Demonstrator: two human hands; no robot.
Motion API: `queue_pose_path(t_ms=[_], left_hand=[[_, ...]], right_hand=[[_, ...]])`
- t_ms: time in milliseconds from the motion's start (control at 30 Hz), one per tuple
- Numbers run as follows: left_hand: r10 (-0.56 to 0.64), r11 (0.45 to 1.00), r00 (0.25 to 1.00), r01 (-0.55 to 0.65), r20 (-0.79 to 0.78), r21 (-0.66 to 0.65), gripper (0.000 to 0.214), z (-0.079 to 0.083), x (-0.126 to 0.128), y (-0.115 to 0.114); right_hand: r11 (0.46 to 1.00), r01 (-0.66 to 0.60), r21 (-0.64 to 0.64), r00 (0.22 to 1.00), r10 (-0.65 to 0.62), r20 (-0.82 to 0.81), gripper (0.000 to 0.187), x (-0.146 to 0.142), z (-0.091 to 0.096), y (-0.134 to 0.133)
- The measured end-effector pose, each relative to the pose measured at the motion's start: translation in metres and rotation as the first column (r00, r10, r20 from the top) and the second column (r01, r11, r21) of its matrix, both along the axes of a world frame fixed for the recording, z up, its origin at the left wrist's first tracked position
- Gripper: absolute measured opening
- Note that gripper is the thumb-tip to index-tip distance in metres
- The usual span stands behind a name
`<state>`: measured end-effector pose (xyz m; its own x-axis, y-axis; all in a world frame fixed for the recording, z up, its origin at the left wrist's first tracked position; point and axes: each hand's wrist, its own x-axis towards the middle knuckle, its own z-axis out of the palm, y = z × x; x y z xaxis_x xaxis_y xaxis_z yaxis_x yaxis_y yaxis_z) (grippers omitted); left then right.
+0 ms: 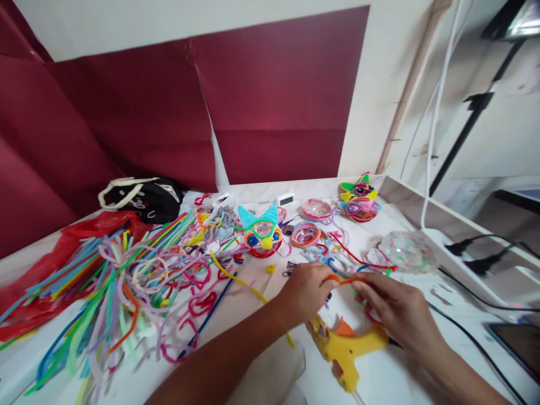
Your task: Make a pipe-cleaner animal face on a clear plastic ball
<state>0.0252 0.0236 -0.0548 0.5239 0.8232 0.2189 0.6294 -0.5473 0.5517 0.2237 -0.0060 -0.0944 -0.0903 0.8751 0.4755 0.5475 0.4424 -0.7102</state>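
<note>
An orange pipe cleaner (346,280) stretches between my two hands above the table. My left hand (307,289) pinches its left end, with the fingers curled in. On the other side my right hand (394,304) grips it between thumb and fingers. Just below the hands lies a yellow glue gun (348,351) with an orange trigger. Past my fingers, a red pipe cleaner (354,256) crosses the white table. A cat-like figure (261,230) of pipe cleaners, with turquoise ears and blue eyes, stands farther back.
Loose pipe cleaners (122,281) pile up on the left over a red plastic bag (29,304). A black pouch (141,197) sits behind them. Clear bowls (407,251), a second colourful figure (360,197), a small digital clock (286,199), black cables (468,332) and a phone (517,343) surround the work area.
</note>
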Motion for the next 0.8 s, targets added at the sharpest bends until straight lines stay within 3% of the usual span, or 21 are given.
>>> queue_pose_path(t_ms=[100, 200, 267, 567, 800], left_hand=[[0.107, 0.969, 0.975, -0.058, 0.197, -0.239, 0.017, 0.006, -0.003, 0.004], [0.169, 0.889, 0.925, 0.007, 0.341, -0.458, 0.019, 0.006, -0.005, 0.007], [0.186, 0.841, 0.892, 0.072, 0.412, -0.535, 0.022, 0.002, -0.005, 0.008], [0.216, 0.757, 0.835, 0.185, 0.507, -0.626, 0.043, -0.008, -0.005, 0.014], [0.236, 0.74, 0.81, 0.208, 0.537, -0.639, 0.041, -0.01, -0.002, 0.014]], right_hand=[[0.99, 0.003, -0.139, 0.993, -0.02, -0.114, 0.039, 0.003, -0.003, 0.005], [0.973, -0.003, -0.231, 0.966, -0.057, -0.253, 0.051, 0.003, -0.002, 0.006], [0.964, -0.017, -0.267, 0.945, -0.071, -0.319, 0.05, 0.002, 0.001, 0.005], [0.941, -0.041, -0.337, 0.898, -0.113, -0.426, 0.041, 0.002, 0.004, 0.007], [0.944, -0.015, -0.329, 0.906, -0.126, -0.403, 0.041, 0.004, 0.001, 0.006]])
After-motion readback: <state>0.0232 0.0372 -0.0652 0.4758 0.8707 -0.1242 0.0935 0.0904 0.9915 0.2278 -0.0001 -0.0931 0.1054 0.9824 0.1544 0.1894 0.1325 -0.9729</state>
